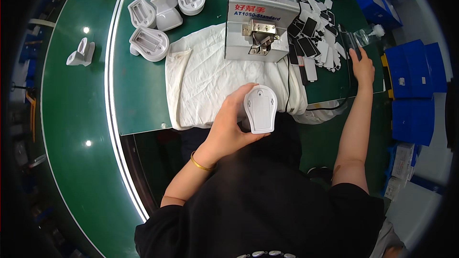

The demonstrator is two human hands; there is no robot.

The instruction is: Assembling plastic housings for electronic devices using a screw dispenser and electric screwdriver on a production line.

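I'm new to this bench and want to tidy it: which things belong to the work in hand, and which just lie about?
Likely in use:
- white housing, in the left hand
- dark object, in the right hand
- similar white housings
- grey machine

Apparently lying about:
- clear bottle
- blue bins

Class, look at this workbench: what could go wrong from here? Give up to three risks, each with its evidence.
1. The left hand alone holds the white housing near the bench's front edge, so a slip might drop it.
2. The right hand, on a dark object, is close to a clear bottle and might knock it.
3. The loose black and white pieces lie heaped; a bump could scatter them.
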